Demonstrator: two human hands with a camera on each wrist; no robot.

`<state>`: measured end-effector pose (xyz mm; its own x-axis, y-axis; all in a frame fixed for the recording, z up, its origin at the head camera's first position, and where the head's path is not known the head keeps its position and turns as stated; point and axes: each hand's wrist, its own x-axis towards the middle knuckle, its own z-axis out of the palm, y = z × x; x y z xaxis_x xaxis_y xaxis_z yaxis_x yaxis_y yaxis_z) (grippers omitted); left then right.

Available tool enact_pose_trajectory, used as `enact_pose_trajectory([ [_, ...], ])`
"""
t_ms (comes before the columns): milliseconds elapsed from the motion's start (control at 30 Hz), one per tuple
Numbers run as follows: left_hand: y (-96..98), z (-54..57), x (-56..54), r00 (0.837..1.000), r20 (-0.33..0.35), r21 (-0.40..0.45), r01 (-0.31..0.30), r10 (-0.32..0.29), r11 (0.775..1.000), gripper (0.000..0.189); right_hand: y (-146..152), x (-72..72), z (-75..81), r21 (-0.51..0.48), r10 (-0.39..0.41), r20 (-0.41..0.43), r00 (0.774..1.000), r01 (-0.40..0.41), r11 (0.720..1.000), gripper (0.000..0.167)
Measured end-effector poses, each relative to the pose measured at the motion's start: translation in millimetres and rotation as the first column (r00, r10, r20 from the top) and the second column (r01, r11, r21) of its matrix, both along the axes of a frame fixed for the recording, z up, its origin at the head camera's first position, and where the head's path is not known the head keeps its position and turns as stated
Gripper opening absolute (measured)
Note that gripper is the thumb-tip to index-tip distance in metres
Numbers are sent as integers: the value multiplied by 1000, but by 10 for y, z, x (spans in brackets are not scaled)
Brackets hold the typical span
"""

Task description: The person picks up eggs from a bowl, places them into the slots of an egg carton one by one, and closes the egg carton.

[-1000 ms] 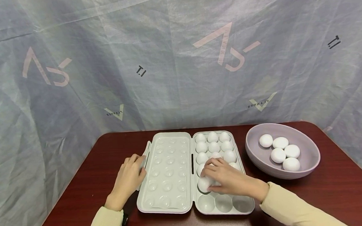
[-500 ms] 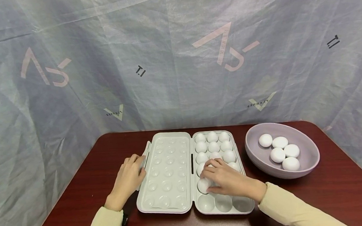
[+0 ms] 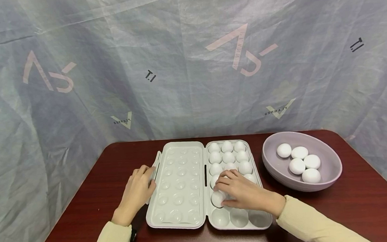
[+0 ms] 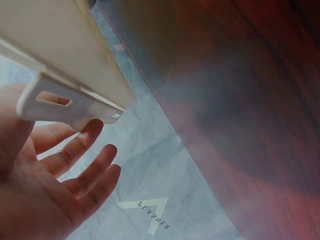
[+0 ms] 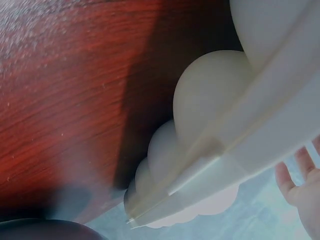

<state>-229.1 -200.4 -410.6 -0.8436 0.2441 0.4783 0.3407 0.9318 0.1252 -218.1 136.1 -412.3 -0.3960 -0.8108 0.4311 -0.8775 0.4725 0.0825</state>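
An egg box lies unfolded in the head view, its lid (image 3: 181, 210) to the left and its egg tray (image 3: 249, 225) to the right. My left hand (image 3: 136, 192) is at the lid's outer edge. In the left wrist view, its thumb and fingers pinch the white latch flap (image 4: 75, 107). Over the tray, my right hand (image 3: 240, 189) holds a white egg (image 3: 217, 198) between thumb and fingers, in the left cup of the second row from the front. White eggs (image 3: 228, 157) fill the rows behind; my right hand hides some cups. The right wrist view shows the tray's rounded underside (image 5: 210, 95).
A mauve bowl (image 3: 271, 168) with several white eggs (image 3: 312, 162) stands right of the tray. The front row of cups (image 3: 238, 217) holds no eggs. Everything rests on a dark red wooden table (image 3: 85, 218), with a grey printed curtain (image 3: 185, 99) behind it.
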Motion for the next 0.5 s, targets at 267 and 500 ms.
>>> enact_pose_trajectory([
  [267,2,-2,-1,1000,1,2,-1,1,1000,37,25,14,55,-6,7,18,1000,-7,1000,36],
  [500,1,-3,3,1000,8,6,-6,6,1000,37,171,-16,178,-39,-25,23,999,26,999,32],
])
